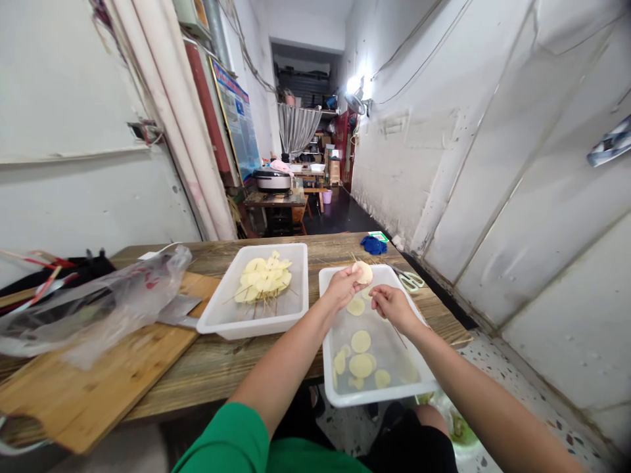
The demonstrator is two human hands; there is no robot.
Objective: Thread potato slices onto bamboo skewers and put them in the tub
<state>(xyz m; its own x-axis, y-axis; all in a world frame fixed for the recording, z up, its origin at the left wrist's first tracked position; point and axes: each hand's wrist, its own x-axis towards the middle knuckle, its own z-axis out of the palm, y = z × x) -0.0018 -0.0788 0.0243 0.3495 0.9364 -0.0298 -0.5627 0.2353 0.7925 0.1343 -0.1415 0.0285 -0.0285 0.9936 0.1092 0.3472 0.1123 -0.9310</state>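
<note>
My left hand (344, 287) is closed on a round, pale yellow potato slice (363, 272), held up over the far end of the right white tub (329, 368). Just right of it, my right hand (392, 306) is closed in a pinch, with thin wooden skewers (400, 336) sticking out below the palm. What its fingertips grip is too small to make out. More loose potato slices (361, 341) lie in this tub, seemingly in water. In the left white tub (217, 320), a heap of skewered potato slices (266, 276) rests with its sticks fanned out.
A wooden cutting board (108, 374) lies at the left, with a clear plastic bag (123, 309) and a cleaver (180, 312) on it. Scissors (411, 280) and a blue cloth-like item (373, 245) sit beyond the right tub, which overhangs the table's front edge.
</note>
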